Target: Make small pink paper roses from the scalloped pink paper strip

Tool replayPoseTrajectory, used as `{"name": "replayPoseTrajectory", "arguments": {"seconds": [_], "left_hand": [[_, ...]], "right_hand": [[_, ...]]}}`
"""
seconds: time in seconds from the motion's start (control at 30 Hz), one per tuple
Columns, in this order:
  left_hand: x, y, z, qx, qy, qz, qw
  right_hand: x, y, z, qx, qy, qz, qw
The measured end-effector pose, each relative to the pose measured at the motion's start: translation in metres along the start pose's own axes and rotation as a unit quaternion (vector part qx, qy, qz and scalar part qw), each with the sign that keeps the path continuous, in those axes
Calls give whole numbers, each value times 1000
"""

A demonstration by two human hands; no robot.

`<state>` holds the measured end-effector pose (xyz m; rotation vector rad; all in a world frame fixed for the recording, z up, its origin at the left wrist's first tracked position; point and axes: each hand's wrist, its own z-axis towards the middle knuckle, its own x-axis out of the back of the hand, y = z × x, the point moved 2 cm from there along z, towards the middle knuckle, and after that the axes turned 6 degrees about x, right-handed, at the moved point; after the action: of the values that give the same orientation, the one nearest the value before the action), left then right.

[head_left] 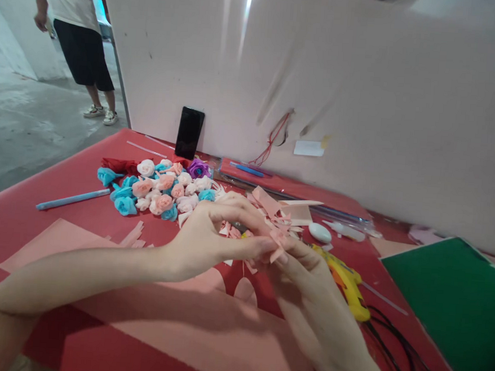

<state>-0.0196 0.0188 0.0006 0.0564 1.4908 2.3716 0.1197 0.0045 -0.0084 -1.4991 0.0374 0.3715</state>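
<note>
Both hands meet over the table, fingertips pinched on a small pink crepe paper strip (278,241). My left hand (218,234) grips it from the left, thumb and fingers closed together. From the right, my right hand (304,280) pinches the same piece between thumb and fingers. Below them lies a large pink paper sheet (220,330) with cut rounded petals (246,291) at its upper edge. Pink paper scraps (267,201) are piled just behind the hands. Part of the pinched piece is hidden by the fingers.
Paper roses (163,185) in several colours cluster at the left back. A yellow glue gun (350,289) with black cords lies right, beside a green board (451,307). A phone (189,132) leans on the wall. A blue pen (72,199) lies left. A person (80,32) stands beyond.
</note>
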Motion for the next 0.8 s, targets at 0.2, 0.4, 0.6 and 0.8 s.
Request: {"name": "replayPoseTrajectory", "arguments": {"seconds": [0.2,0.4,0.6,0.8], "left_hand": [[1,2,0,-47,17,51,997],[-2,0,-1,-141,26,115,983],[-2,4,-1,-163,19,121,979],[-3,6,-4,-118,23,72,990]], "right_hand": [[-3,-10,-6,134,-3,-104,985],[-7,-14,-11,240,44,-252,936],[-7,-18,-11,275,38,-248,928],[-2,-15,-9,236,7,-192,953]]}}
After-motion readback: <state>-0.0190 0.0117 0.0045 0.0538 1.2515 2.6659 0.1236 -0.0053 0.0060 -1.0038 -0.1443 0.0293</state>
